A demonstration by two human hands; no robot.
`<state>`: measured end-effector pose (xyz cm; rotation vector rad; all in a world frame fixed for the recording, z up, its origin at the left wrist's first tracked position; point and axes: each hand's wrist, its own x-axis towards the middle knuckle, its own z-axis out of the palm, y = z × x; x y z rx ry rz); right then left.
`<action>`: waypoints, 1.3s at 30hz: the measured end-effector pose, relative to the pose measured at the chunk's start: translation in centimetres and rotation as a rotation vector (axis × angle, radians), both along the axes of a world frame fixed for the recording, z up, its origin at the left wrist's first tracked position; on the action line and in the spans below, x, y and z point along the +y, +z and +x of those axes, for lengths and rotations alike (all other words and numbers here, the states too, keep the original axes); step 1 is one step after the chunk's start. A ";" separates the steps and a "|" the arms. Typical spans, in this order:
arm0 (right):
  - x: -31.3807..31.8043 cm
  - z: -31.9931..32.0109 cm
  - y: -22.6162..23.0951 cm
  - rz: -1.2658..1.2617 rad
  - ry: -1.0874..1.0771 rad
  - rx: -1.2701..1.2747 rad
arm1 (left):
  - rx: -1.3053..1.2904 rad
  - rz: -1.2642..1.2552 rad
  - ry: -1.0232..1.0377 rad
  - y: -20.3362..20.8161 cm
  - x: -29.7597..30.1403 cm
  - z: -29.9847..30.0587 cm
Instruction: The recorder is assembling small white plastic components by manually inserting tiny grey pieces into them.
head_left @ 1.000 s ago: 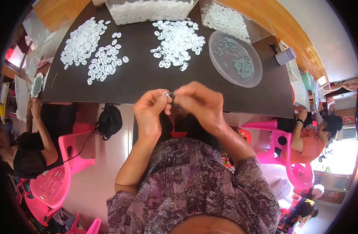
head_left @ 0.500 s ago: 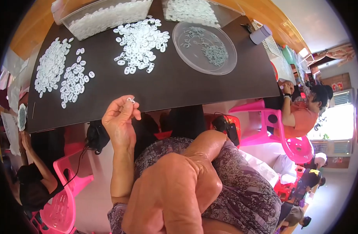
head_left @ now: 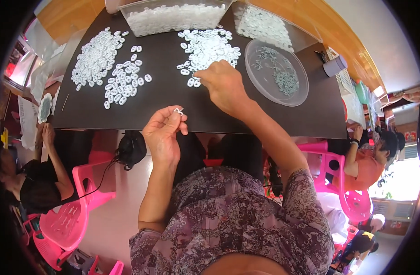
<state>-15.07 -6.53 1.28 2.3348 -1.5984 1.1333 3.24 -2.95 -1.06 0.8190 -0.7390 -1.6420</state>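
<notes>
Head view: your hands are apart. Left hand (head_left: 164,133) has thumb and fingertips pinched on a small white piece (head_left: 178,111), held up near the front edge of the table (head_left: 159,94); fingers hide part of it. Right hand (head_left: 223,85) is at the near-left edge of the centre pile (head_left: 210,48) of white two-holed ovals, fingertips down on the strays; can't tell if it's closed on one. I'd take a loose oval off that fringe, one only, gripped by its rim so the holes stay clear. Keep the left pinch light but steady, piece facing you. Swing the right forearm wide of the round clear dish (head_left: 260,81); the grey pins (head_left: 287,82) in it look easy to scatter.
</notes>
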 end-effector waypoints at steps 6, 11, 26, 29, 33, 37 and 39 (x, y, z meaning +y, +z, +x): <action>-2.0 1.2 -0.7 0.032 0.042 0.299 | 0.006 0.016 0.012 0.0 -0.1 0.3; -2.4 1.3 -0.6 0.043 0.061 0.416 | 0.010 0.023 0.001 0.2 -0.1 0.4; 1.7 1.2 -0.5 -0.050 0.132 0.033 | 0.020 -0.006 0.006 -0.1 -0.1 -0.1; 3.0 1.4 0.6 0.139 0.075 -0.111 | 0.002 -0.010 0.022 0.3 -0.2 -0.6; 4.1 1.3 1.1 0.526 0.034 -0.541 | -0.057 -0.057 0.071 0.7 -0.5 -1.2; 4.2 1.0 0.6 0.445 0.157 -0.548 | -0.064 -0.128 0.024 0.7 -0.3 -1.7; 4.4 1.3 0.1 0.481 0.116 -0.642 | -0.055 -0.121 0.019 0.8 -0.2 -1.9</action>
